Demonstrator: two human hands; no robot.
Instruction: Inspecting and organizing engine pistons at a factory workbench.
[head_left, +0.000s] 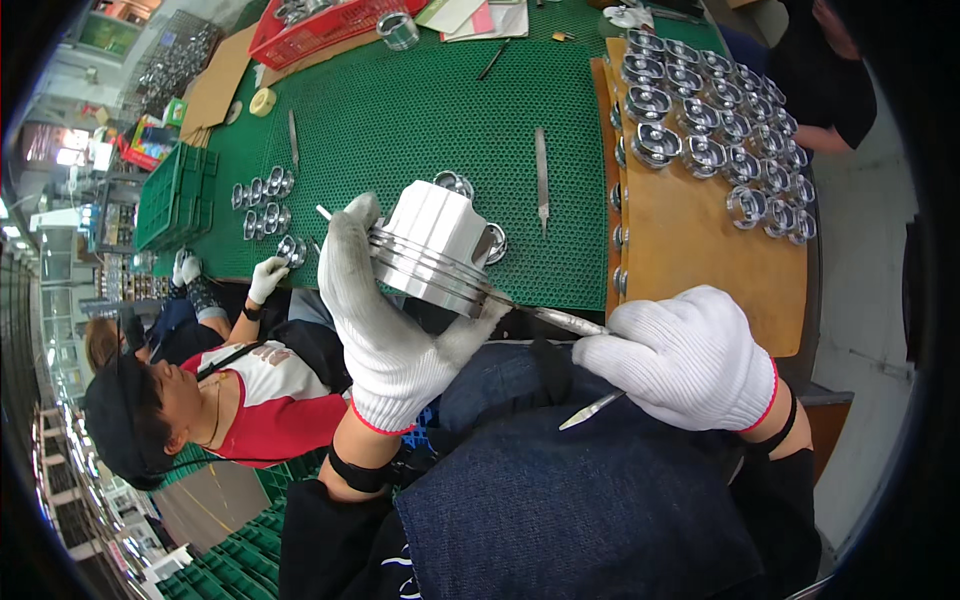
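A shiny aluminium engine piston (432, 235) is tilted in the air in front of me. My left hand (385, 320), in a white knit glove, is closed around it, thumb and fingers on opposite sides. In my white-gloved right hand (685, 358) is a slim metal scraper (565, 320), its thin end at the piston's ring-groove edge. Another pointed metal blade (592, 411) sticks out below that hand; I cannot tell whether it is a separate tool. A thin rod tip (323, 212) shows beside my left fingers, the rest of it hidden.
Many pistons (703, 155) stand on a brown board (690, 262) at right. A flat file (542, 180) lies on the green mat (400, 115). A red crate (325, 38) is at the back, green crates (170, 200) at left. A co-worker (255, 395) sits close on the left.
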